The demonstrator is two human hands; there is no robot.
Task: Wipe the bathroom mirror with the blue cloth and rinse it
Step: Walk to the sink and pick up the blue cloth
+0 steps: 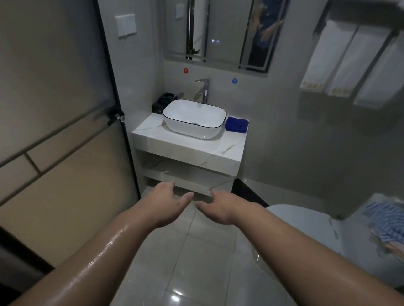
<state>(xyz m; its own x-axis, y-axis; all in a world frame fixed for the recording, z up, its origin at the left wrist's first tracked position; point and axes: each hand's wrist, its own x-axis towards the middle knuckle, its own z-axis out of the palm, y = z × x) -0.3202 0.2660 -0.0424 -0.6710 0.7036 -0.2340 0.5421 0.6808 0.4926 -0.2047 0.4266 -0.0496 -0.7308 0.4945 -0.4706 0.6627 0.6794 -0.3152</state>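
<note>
In front of the vanity (186, 148), both arms are reaching forward over the tiled floor (209, 265). The left hand (165, 204) is hanging with the palm turned inward and the fingers loosely spread; it is holding nothing. The right hand (220, 208) is hanging just beside it, thumb pointing toward the left hand, fingers relaxed and slightly apart, also holding nothing. The two thumbs are near each other but they are not touching. The left forearm is shining as if wet.

Beyond the hands and higher in the view, the white basin (194, 118) is standing on the vanity top. The cloth (236, 124), blue and folded, is lying on the top just right of the basin, well apart from both hands. Behind the basin the tap (204, 89) is standing upright. Left of the basin a dark holder (164, 101) is sitting against the wall. Above the tap the mirror (222, 23) is hanging on the wall and is showing a blurred reflection of the person.

To the right of the right hand, the toilet (303, 223) is standing with its lid down, and a striped fabric (393, 222) is lying on its back part. Above that, white towels (350, 61) are hanging from a rack. To the left of the left hand, a frosted glass door (45, 111) with a dark frame is standing.
</note>
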